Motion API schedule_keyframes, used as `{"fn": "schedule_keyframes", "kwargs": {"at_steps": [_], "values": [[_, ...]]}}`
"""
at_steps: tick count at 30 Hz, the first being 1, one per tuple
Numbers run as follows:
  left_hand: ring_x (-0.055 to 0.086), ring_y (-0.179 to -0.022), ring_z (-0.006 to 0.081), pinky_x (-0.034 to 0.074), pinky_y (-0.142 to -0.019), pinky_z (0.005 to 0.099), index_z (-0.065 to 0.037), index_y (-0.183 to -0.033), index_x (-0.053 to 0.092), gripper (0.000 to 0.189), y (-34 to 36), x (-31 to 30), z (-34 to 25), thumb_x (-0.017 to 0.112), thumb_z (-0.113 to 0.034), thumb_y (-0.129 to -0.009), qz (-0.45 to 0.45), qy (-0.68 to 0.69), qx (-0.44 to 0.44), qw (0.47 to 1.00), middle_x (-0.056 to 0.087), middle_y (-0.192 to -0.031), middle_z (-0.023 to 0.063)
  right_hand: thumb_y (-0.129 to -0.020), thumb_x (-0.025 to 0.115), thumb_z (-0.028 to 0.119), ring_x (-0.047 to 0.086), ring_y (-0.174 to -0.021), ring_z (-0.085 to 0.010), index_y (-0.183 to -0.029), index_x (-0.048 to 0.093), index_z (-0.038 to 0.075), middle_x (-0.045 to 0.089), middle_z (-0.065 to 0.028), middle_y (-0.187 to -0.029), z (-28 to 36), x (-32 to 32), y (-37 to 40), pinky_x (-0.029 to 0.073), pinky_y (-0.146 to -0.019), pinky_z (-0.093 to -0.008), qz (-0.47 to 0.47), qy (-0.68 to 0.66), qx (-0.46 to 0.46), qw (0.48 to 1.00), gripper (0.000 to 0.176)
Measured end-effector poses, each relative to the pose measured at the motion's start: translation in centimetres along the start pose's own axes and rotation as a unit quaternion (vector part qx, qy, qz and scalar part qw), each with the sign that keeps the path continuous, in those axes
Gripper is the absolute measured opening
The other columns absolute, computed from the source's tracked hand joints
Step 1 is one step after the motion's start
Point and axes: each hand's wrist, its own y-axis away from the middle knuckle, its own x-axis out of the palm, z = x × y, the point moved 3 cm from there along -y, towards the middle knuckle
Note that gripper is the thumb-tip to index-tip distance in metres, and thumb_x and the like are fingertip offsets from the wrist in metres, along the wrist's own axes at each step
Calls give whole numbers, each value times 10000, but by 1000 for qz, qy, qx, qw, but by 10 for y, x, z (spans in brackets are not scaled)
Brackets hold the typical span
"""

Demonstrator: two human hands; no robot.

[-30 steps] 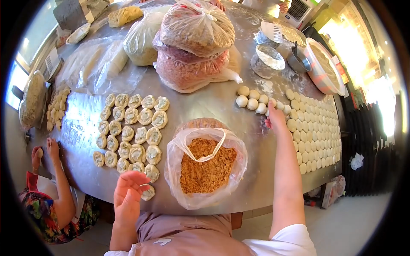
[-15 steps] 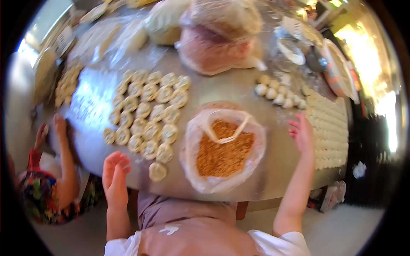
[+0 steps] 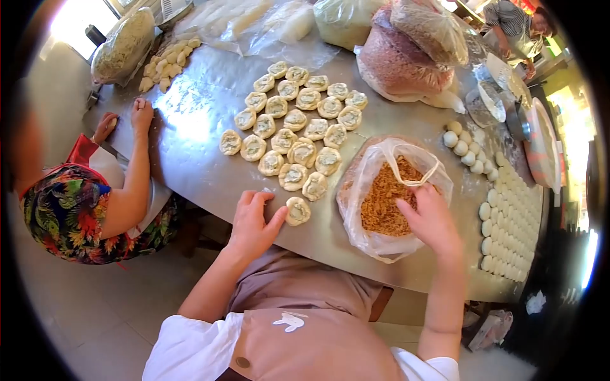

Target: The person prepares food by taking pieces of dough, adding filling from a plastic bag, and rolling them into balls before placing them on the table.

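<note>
My left hand [image 3: 253,223] rests at the near table edge, fingers apart, its thumb beside or touching the nearest dough round [image 3: 298,211]. Behind it, several flattened dough rounds [image 3: 302,152] with pale filling in their middles stand in uneven rows. My right hand [image 3: 431,219] is over the mouth of a clear plastic bag [image 3: 357,219], thumb and fingers apart. Loose brown crumbly filling [image 3: 381,206] fills the bag, and its twisted plastic handle lies by my fingertips. I see nothing held in either hand.
At left, a person in a floral garment [image 3: 70,213] has both hands at the table [image 3: 210,184]. Bags of pink [image 3: 403,63] and green filling [image 3: 346,22] stand at the back. Dough balls [image 3: 470,152] and rows of dough pieces [image 3: 511,222] lie at right. Another person [image 3: 508,25] stands far right.
The view has swung left. My left hand has come in beside the nearest dough round. My right hand has moved from the table's right side to over the brown filling.
</note>
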Motion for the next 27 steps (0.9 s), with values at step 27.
{"fn": "schedule_keyframes", "kwargs": {"at_steps": [27], "values": [[580, -962, 151, 491, -868, 304, -44, -1146, 561, 190, -11, 92, -151, 530, -144, -987, 389, 633, -234, 627, 602, -1053, 55, -733, 722, 176, 658, -776, -335, -932, 698, 35, 667, -171, -773, -31, 26, -11, 514, -723, -418, 53, 20, 7, 998, 246]]}}
